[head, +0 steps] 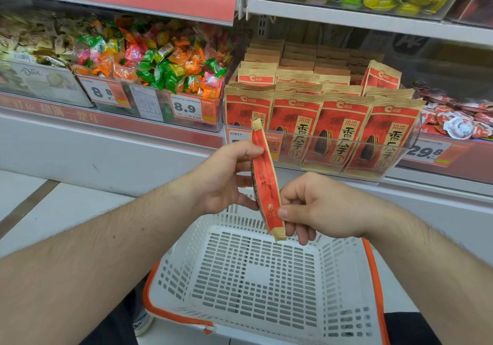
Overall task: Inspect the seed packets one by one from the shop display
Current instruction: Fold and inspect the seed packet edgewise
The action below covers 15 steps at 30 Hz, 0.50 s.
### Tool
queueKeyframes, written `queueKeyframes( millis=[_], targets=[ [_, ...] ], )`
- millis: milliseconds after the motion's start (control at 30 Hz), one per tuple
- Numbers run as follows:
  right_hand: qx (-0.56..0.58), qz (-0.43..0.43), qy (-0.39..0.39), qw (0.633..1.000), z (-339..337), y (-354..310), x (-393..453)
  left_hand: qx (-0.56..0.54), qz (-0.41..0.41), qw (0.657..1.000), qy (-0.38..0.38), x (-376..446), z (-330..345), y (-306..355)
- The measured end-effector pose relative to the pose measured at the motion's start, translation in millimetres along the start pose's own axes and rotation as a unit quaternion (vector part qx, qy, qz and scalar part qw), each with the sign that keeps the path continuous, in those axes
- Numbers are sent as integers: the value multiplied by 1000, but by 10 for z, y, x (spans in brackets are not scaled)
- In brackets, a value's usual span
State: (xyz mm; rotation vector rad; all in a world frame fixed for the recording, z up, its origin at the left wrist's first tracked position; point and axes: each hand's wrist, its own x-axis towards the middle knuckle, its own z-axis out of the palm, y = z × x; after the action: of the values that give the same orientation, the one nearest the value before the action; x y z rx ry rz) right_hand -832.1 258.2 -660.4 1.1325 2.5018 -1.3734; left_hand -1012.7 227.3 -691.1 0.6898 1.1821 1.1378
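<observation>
The seed packets (344, 133) standing in the display just beyond the right hand (320, 206) read "洽洽" and "香瓜子". Up and left of the left hand (221, 179), a price tag (190, 108) on the candy bin shows "8.9". A box (40, 77) further left reads "Dove". A shelf tag (426, 152) out to the right of the right hand shows "29.8".

Bright, even overhead shop lighting; shadows are soft and faint. Mild glare on the clear plastic display tray (346, 144) and the glossy red shelf-edge strip (133, 0). Wide-angle distortion bows the shelves toward the edges. The shelf recess behind the packets is dim; fine print is slightly blurred.
</observation>
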Motion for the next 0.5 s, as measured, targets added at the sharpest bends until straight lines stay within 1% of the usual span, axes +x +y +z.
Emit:
queueKeyframes(
  millis=[267, 433, 500],
  targets=[
    [6, 0, 7, 1000, 10, 18, 15, -5, 3, 1000, 9, -1, 2, 5],
    [-19, 8, 61, 998, 39, 38, 51, -10, 34, 999, 25, 30, -41, 8],
    [8, 8, 96, 995, 32, 60, 70, -17, 45, 999, 22, 36, -49, 2]
  ],
)
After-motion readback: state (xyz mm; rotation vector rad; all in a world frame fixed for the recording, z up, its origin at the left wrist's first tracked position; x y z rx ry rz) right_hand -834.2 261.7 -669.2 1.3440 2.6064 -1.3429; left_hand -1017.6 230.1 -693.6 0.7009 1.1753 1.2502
